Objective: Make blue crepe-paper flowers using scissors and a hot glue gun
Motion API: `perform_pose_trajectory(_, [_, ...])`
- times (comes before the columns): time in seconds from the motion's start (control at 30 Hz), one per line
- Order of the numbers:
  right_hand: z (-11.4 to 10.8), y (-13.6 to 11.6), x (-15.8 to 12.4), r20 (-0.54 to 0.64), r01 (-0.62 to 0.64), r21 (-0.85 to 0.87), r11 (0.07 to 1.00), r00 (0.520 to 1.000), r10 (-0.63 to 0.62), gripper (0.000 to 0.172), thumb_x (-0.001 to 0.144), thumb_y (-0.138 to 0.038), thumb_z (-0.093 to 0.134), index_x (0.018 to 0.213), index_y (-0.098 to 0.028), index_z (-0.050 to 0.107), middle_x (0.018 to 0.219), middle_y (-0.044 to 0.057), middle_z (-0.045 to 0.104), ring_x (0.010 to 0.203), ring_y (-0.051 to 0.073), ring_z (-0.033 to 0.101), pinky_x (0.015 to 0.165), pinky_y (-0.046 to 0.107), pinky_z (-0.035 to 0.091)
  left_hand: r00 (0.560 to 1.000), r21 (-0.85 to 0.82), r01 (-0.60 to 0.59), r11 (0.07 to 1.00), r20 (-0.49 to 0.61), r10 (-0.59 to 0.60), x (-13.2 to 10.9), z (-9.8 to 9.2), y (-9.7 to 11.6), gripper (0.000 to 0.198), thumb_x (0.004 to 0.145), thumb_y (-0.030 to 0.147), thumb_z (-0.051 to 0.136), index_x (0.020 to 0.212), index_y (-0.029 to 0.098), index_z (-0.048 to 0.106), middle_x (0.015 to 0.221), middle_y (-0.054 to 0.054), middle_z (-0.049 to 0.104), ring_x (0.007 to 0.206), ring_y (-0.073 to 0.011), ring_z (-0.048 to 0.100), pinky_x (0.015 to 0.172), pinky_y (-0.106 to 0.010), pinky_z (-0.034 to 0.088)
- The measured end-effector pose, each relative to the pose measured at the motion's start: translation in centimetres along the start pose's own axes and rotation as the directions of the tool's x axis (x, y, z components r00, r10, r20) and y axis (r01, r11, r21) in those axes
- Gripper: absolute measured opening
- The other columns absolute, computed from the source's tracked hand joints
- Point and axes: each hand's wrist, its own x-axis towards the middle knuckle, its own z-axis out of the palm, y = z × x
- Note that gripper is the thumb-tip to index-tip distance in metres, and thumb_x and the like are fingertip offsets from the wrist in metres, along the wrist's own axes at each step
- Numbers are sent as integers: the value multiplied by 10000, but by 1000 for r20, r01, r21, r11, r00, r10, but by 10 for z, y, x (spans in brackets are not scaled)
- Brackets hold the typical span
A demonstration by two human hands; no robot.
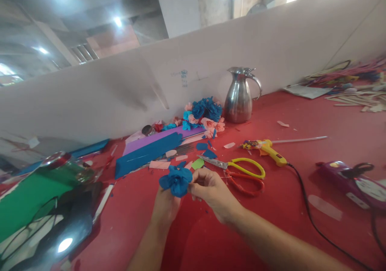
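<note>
A blue paper flower [177, 181] with rounded petals is held up over the red table. My left hand [168, 207] is closed around its underside, its fingers mostly hidden behind the petals. At the flower's right edge, my right hand [211, 188] has thumb and forefinger pinched together on a petal. Just beyond my right hand lie scissors [230, 165] with one yellow and one red handle, blades apart. Cut petals in blue, pink and a green piece [198, 164] are scattered near the blades.
Blue crepe paper [147, 152] lies behind the flower, and finished paper flowers [205, 112] are heaped by a steel jug [239, 96]. A yellow glue gun [269, 149] trails a black cord near a purple power strip [351, 180]. A glass jar [68, 164] lies left.
</note>
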Motion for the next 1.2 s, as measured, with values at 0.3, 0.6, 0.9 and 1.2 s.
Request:
perform_pose_trajectory(0.3, [-1, 1, -1, 80, 26, 10, 1000, 996, -27, 183, 588, -251, 687, 580, -195, 512, 565, -55, 521, 531, 83, 418, 563, 233, 328, 996, -82, 82, 993, 39, -79, -5, 9, 4, 294, 548, 329, 832, 581, 181, 580, 594, 37, 518, 607, -112, 452, 603, -257, 399])
perform_pose_trajectory(0.6, [-1, -5, -2, 49, -5, 4, 1000, 999, 5, 237, 631, -372, 724, 656, -186, 579, 551, -50, 519, 508, 85, 409, 540, 239, 318, 995, -172, 94, 980, 43, -88, -6, 9, 3, 217, 569, 208, 819, 664, 195, 625, 647, 44, 566, 636, -108, 517, 636, -232, 435])
perform_pose_trajectory(0.9, [-4, -3, -1, 27, -13, 48, 999, 1000, 12, 287, 688, -411, 689, 590, -184, 543, 466, -47, 483, 455, 80, 368, 495, 247, 242, 992, -181, 120, 976, 70, -109, -9, 14, 5, 164, 592, 156, 776, 628, 187, 619, 639, 41, 616, 645, -108, 548, 697, -235, 460])
perform_pose_trajectory(1.2, [-4, -2, 0, 7, -15, 111, 994, 1000, 14, 218, 662, -365, 700, 626, -185, 581, 482, -49, 495, 443, 77, 387, 483, 237, 248, 984, -190, 172, 966, 73, -161, -8, 10, 1, 157, 568, 220, 809, 633, 202, 667, 643, 33, 650, 624, -121, 557, 731, -270, 490])
